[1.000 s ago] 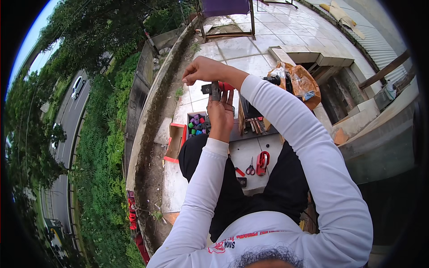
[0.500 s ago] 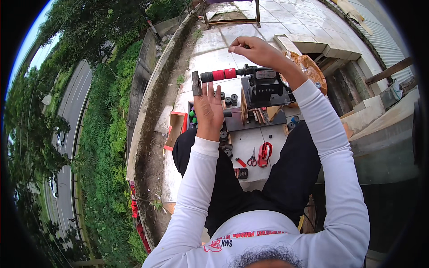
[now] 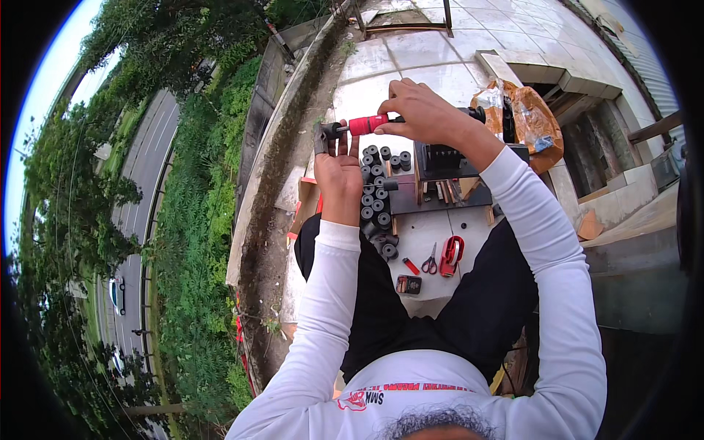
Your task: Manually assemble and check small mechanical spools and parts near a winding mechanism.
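My left hand (image 3: 339,176) is palm up at the left end of a thin metal shaft, a dark flat bar (image 3: 320,139) held at its thumb side. Against its fingers lies a short black roll (image 3: 332,130) on the shaft's end. A red roll (image 3: 365,125) sits farther right on the shaft, with a gap of bare metal between the two. My right hand (image 3: 418,110) is closed at the red roll's right end, thumb below and fingers above. Beneath my right forearm stands a black machine (image 3: 442,158), partly hidden.
Many black rolls (image 3: 377,205) stand beside the machine's dark base (image 3: 440,196). Between my legs lie scissors (image 3: 428,260), a red tape dispenser (image 3: 452,257), a red stick (image 3: 411,266) and a small black box (image 3: 408,284). An orange bag (image 3: 535,125) is at right.
My right hand has come down from above the machine onto the red roll. The black roll has separated leftward from the red one, baring the shaft. My head view has shifted slightly.
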`<state>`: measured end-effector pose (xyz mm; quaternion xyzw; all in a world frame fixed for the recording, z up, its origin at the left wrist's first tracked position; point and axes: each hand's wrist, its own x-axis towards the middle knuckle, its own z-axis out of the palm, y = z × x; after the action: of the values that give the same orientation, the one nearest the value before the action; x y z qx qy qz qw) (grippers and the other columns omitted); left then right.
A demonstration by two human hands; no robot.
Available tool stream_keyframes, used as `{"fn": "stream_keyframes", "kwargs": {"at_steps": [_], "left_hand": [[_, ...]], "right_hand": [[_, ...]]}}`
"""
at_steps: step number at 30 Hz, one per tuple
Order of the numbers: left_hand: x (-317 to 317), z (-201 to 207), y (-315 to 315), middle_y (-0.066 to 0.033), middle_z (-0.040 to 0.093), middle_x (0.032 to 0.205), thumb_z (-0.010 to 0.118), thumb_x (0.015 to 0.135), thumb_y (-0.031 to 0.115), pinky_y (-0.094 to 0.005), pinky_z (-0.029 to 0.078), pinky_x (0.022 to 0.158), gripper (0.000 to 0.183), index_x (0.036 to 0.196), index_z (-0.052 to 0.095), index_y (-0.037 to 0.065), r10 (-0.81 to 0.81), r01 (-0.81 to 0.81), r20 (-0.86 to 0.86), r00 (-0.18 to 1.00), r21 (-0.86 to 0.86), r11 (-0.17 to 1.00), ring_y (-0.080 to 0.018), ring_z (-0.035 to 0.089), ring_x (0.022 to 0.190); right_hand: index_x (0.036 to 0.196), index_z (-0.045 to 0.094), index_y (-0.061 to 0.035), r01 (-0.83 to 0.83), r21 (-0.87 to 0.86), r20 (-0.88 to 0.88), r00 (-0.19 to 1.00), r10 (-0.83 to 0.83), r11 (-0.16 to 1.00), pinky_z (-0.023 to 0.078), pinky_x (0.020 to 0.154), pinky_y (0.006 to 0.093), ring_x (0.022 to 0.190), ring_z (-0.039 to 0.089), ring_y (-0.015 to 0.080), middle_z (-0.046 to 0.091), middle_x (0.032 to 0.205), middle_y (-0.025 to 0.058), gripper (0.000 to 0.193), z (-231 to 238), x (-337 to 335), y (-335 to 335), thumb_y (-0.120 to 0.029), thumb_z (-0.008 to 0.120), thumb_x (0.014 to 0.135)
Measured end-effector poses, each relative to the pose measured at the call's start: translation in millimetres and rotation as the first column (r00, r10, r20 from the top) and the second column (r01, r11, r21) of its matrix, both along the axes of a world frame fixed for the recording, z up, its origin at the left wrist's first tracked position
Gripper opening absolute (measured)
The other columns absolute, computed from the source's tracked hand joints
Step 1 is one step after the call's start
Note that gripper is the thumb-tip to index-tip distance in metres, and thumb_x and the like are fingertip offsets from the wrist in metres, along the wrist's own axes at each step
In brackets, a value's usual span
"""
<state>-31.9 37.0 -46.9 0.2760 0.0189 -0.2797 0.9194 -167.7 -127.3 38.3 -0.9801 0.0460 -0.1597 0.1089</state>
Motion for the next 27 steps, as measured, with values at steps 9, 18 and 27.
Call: {"fn": "stream_keyframes", "kwargs": {"at_steps": [9,18,27], "left_hand": [[11,3,-11,-0.0169,0.071,0.132,0.056,0.11,0.031,-0.0441,0.062,0.083,0.026,0.123,0.064,0.01,0.061,-0.065,-0.124,0.99,-0.033,0.997,-0.0322,0.07,0.113],[75,-13,-5,-0.0119,0.072,0.103,0.052,0.105,0.028,-0.0281,0.058,0.062,0.032,0.11,0.068,0.001,0.055,-0.12,-0.294,0.954,-0.206,0.971,-0.0247,0.069,0.085],[71,-24,10,-0.0081,0.077,0.101,0.05,0.103,0.029,-0.036,0.066,0.078,0.032,0.105,0.07,0.005,-0.076,-0.164,-0.544,0.835,-0.379,0.911,-0.0264,0.074,0.091]], "right_hand": [[0.106,0.079,-0.0029,-0.083,0.029,0.048,0.995,0.082,0.996,0.053,0.091,0.0471,0.104,0.067,0.0355,0.066,0.102,0.0152,0.047,-11,45,12,-0.048,0.079,0.093],[0.092,0.082,-0.0074,-0.085,-0.013,0.132,0.988,0.086,0.996,0.053,0.091,0.0508,0.109,0.069,0.0347,0.072,0.104,0.0137,0.047,-18,97,55,-0.054,0.078,0.09],[0.089,0.082,-0.0116,-0.042,-0.307,0.275,0.952,0.131,0.951,0.041,0.1,0.0466,0.104,0.062,0.0272,0.066,0.098,0.0075,0.067,-30,88,67,-0.077,0.066,0.087]]}}
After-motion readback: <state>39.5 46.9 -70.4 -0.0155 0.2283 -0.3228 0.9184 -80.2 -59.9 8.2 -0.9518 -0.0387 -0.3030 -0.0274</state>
